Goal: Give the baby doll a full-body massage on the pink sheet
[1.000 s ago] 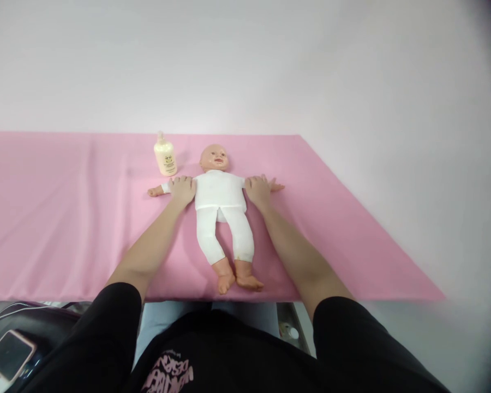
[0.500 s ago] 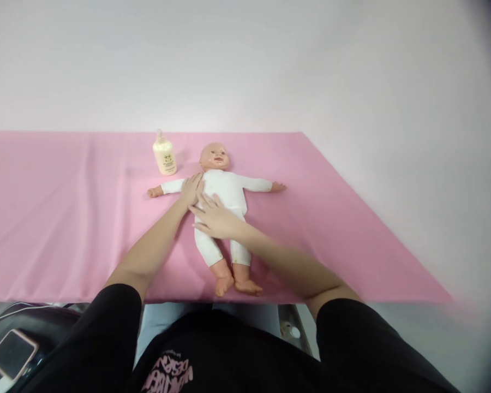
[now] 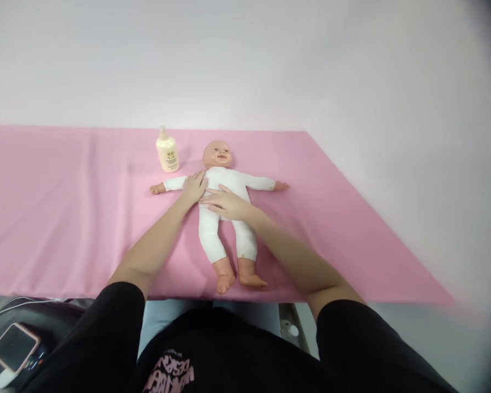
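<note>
Bottom of frame: black short-sleeved T-shirt (image 3: 229, 355), matte knit, pink block lettering at the chest; pale blue trousers (image 3: 167, 316) just beyond. Lower left corner: flat rectangular device (image 3: 15, 347), rounded corners, dark screen, rose-coloured rim, lying on a glossy black surface (image 3: 51, 322); thin white cable (image 3: 8, 311) curving behind.

Next, the front edge of the pink-covered worktop (image 3: 331, 245). Covering smooth, soft vertical creases on the left side, right side slanting in toward the top.

Centre of frame: baby doll (image 3: 232, 177) on its back, feet toward the bottom edge, arms out to both sides. White cloth-like body and limbs; glossy bald head, hands and bare feet moulded in skin-toned material.

Both bare forearms reach in from the lower corners. Right hand (image 3: 227, 203) flat across the doll's belly, palm down, fingers a little apart and pointing left; grip open, nothing grasped. Left hand (image 3: 194, 186) palm down on the doll at the chest's left edge and upper arm, fingers straight and close together, angled up and right; grip loose and unclosed.

Upper left of centre: cream pump bottle (image 3: 167, 153), rounded shoulders, small dark print, upright near the doll's head. Farthest: plain pale wall (image 3: 245, 65) across the top.
</note>
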The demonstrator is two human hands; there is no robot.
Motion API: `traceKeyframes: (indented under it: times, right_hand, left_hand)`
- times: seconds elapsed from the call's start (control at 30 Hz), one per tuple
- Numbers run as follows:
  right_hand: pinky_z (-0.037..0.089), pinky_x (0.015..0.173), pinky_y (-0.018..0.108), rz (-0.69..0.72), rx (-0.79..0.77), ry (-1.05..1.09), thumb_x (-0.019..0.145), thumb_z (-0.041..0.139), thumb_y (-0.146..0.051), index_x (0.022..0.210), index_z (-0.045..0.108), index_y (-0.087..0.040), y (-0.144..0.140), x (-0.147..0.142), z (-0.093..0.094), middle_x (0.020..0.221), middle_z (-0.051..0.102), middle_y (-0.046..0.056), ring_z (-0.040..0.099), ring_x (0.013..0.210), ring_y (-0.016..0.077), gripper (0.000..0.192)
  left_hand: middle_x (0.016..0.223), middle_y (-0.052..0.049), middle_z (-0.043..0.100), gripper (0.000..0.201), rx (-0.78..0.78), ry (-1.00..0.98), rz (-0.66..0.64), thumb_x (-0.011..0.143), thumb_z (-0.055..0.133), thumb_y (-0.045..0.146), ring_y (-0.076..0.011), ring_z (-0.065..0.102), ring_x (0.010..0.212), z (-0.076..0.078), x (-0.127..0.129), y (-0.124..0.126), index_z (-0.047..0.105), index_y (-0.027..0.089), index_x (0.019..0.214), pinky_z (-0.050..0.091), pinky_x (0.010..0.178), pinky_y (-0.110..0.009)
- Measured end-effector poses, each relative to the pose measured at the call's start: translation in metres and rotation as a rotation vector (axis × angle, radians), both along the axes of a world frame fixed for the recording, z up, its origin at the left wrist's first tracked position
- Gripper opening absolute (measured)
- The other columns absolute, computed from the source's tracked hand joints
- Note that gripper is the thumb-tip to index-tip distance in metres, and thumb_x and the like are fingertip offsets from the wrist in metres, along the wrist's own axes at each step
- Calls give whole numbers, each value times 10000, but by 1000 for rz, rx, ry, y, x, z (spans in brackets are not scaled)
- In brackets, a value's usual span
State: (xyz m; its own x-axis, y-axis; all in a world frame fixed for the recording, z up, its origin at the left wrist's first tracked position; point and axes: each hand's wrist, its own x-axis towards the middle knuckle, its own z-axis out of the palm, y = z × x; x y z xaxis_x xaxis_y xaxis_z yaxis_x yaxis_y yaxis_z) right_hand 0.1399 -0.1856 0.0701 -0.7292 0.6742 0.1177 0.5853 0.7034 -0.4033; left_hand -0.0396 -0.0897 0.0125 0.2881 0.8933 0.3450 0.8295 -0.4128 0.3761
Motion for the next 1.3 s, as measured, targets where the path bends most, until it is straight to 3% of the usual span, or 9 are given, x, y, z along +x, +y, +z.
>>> traceKeyframes:
  times: [0.13,0.27,0.33,0.53,0.8,0.93,1.03,1.13,1.3]
  right_hand:
    - [152,1321,576,-92,-33,102,1047,364,-365,1445,612,-279,23,20,-12,1566,551,23,359,1571,251,477]
    - [149,1317,588,-286,-11,166,1033,350,-396,1524,520,-265,42,41,-28,1679,384,27,244,1616,273,536]
    - [197,1312,562,-400,10,215,1032,341,-415,1559,468,-245,51,54,-39,1694,356,47,265,1608,267,568]
    - [222,1276,571,-730,174,134,1031,294,-343,1427,589,-113,71,92,-64,1492,601,165,494,1428,292,544]
    - [120,1224,702,-1022,228,23,1024,242,-265,1124,712,-148,69,103,-66,1319,671,168,481,1352,333,494]
    - [114,1194,750,-1166,203,93,1011,289,-279,1245,675,-150,70,107,-66,1514,523,200,403,1436,376,469]
    - [135,1212,711,-1292,134,211,982,411,-365,1389,582,-149,73,112,-69,1661,311,227,239,1546,414,492]
    - [164,1216,700,-1393,37,355,942,508,-424,1473,485,-179,79,118,-71,1720,151,224,109,1598,421,586]
    - [168,1257,653,-1404,70,546,854,604,-335,1516,381,-108,88,126,-74,1700,107,293,105,1604,427,735]
  left_hand:
    - [1453,-176,634,515,22,16,38,1043,308,308,-301,602,1324,2,-2,-2,571,95,1431,404,1170,-491]
    - [1332,-177,707,471,28,76,172,1035,333,307,-332,612,1279,4,-8,-4,674,114,1296,308,1219,-548]
    - [1267,-183,729,461,39,95,228,1029,334,307,-351,605,1262,4,-13,-5,719,118,1199,286,1220,-576]
    - [1245,-193,723,466,87,82,369,1009,331,297,-377,568,1297,6,-31,-2,745,119,1130,218,1251,-618]
    - [1364,-240,639,518,70,63,546,1007,304,305,-455,406,1461,11,-58,1,701,72,1245,99,1262,-715]
    - [1598,-216,437,488,32,-69,639,981,378,317,-477,235,1561,16,-68,-1,652,93,1317,77,1275,-704]
    - [1716,-191,222,481,1,-218,745,961,439,313,-467,116,1600,17,-72,1,596,123,1374,83,1267,-712]
    - [1726,-204,166,524,-36,-405,846,967,469,305,-408,108,1618,17,-75,7,494,137,1462,138,1279,-664]
    - [1697,-268,144,600,18,-746,841,927,542,219,-302,230,1603,16,-81,18,396,76,1491,246,1300,-460]
